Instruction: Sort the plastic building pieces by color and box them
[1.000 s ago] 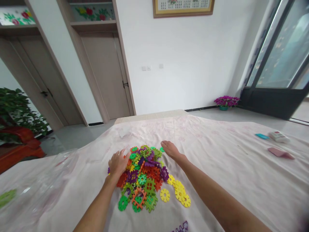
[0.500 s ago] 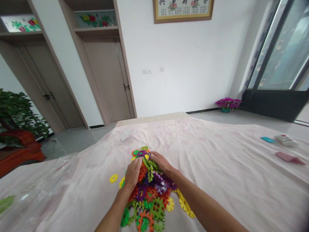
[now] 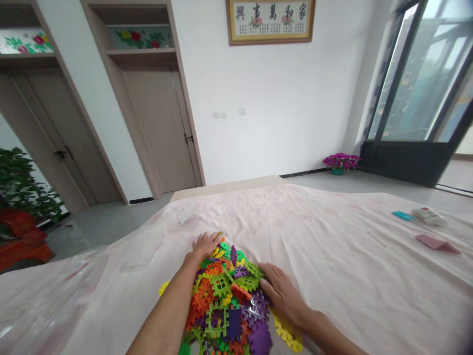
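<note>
A heap of colourful plastic interlocking building pieces (image 3: 219, 285) lies on the pink cloth, with square lattice shapes and notched discs in green, orange, purple and yellow. My left hand (image 3: 205, 246) rests at the heap's far left edge, its fingers stretched out flat. Along the right side, my right hand (image 3: 281, 292) touches the heap with its fingers extended, close to a green lattice piece (image 3: 250, 278). Yellow notched discs (image 3: 286, 335) lie beneath and beside my right wrist. Another yellow disc (image 3: 163, 287) is partly covered by my left forearm.
The pale floral cloth (image 3: 332, 256) covers the surface. Clear plastic wrapping (image 3: 55, 296) lies at the left. At the far right are a blue item (image 3: 402, 215), a white packet (image 3: 429, 216) and a folded pink cloth (image 3: 438, 243). A red wooden chair (image 3: 24, 241) stands at left.
My hands have moved apart, the left one farther out and the right one back toward me. The heap has spread out between them. The view has tilted up slightly.
</note>
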Available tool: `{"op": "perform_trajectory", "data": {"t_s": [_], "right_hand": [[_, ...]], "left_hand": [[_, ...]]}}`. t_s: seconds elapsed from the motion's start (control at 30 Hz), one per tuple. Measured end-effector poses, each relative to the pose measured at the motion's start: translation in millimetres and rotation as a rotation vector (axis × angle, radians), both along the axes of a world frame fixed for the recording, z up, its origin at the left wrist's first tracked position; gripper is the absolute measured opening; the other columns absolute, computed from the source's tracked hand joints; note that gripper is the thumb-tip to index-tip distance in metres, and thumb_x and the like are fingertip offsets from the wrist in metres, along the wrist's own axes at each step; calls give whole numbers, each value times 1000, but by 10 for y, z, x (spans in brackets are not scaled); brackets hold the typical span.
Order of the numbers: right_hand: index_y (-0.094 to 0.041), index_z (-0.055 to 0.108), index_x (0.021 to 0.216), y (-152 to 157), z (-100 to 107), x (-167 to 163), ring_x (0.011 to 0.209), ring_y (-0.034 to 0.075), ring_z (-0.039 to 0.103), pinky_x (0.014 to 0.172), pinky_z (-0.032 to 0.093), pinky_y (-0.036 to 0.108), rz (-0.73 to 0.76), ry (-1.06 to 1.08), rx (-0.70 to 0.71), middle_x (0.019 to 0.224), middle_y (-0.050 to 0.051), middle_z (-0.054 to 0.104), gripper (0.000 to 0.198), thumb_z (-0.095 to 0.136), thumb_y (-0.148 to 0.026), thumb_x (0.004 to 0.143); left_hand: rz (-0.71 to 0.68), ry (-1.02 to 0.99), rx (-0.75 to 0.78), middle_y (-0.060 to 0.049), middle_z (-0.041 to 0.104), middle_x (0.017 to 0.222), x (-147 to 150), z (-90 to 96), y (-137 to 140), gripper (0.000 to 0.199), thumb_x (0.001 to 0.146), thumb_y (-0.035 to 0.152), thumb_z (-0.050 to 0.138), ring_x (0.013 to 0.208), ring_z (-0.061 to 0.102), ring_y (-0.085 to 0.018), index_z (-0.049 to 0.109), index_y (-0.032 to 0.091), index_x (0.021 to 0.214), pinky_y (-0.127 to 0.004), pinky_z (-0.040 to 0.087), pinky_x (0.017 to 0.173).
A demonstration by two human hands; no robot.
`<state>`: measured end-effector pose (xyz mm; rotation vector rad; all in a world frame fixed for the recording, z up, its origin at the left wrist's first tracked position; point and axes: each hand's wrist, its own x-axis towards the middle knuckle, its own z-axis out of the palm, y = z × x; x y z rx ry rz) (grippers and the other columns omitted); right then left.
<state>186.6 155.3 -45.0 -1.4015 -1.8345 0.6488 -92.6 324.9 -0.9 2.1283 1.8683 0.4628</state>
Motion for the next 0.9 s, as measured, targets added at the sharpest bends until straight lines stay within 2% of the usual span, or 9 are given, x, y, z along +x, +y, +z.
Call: {"op": "perform_trajectory", "data": {"t_s": [0.17, 0.3, 0.4, 0.5, 0.57, 0.63, 0.67, 0.77, 0.9], "right_hand": [[-33, 60, 133, 26, -66, -238, 132, 29, 48, 118, 31, 52, -47, 94, 26, 137, 6, 59, 50, 37, -59, 96], [-30, 61, 130, 61, 39, -492, 131, 28, 48, 117, 33, 49, -46, 287, 10, 136, 7, 59, 52, 35, -61, 96], [-29, 62, 126, 76, 120, -520, 129, 27, 51, 115, 37, 46, 2, 398, -9, 134, 6, 60, 49, 36, -59, 97], [-25, 66, 119, 215, 161, -356, 124, 27, 54, 112, 39, 45, -67, 359, 44, 128, 9, 63, 51, 32, -57, 98], [-19, 65, 121, 378, 151, -227, 127, 30, 51, 113, 36, 48, -170, 237, 92, 130, 14, 62, 56, 31, -57, 97], [-15, 64, 125, 532, 115, -170, 133, 32, 46, 115, 31, 51, -182, 90, 72, 135, 18, 59, 62, 28, -57, 97], [-15, 64, 126, 585, 94, -182, 133, 32, 47, 115, 31, 51, -143, 35, 52, 136, 17, 59, 62, 27, -57, 97], [-20, 67, 122, 594, 75, -364, 127, 29, 53, 114, 33, 46, 16, -8, 27, 130, 12, 65, 62, 27, -61, 98], [-21, 70, 118, 345, 269, -684, 120, 29, 57, 109, 39, 45, 133, 247, -60, 125, 9, 68, 70, 26, -71, 95]], "left_hand": [[-238, -111, -28, -1, 68, 128, 137, -49, -267, 42, 91, 51, 41, 124, 56, -25, 73, 35, 113, -43, 37, 110], [-466, -220, -62, 0, 73, 115, 163, 148, -642, 50, 97, 45, 29, 112, 62, -19, 76, 29, 103, -31, 41, 107], [-562, -383, -77, -2, 72, 118, 9, 300, -940, 56, 99, 47, 23, 112, 63, -20, 73, 25, 114, -34, 43, 106], [-352, -488, 58, -5, 66, 130, -349, 245, -1157, 58, 100, 48, 22, 123, 58, -21, 67, 23, 125, -35, 40, 110], [-102, -369, 186, -7, 63, 134, -630, 62, -1251, 54, 99, 47, 26, 129, 53, -21, 66, 21, 125, -37, 33, 116], [116, -182, 185, -7, 63, 135, -850, -181, -1321, 49, 96, 45, 35, 134, 48, -24, 65, 23, 127, -43, 30, 117], [169, -113, 159, -8, 62, 136, -912, -298, -1351, 47, 94, 45, 39, 136, 46, -26, 64, 23, 128, -46, 30, 117], [163, -88, 135, -7, 61, 139, -860, -514, -1408, 46, 93, 43, 39, 139, 44, -26, 63, 25, 129, -46, 30, 117], [25, -468, 134, -7, 58, 142, -380, -397, -1427, 53, 99, 42, 26, 137, 47, -20, 60, 20, 133, -40, 28, 120]]}}
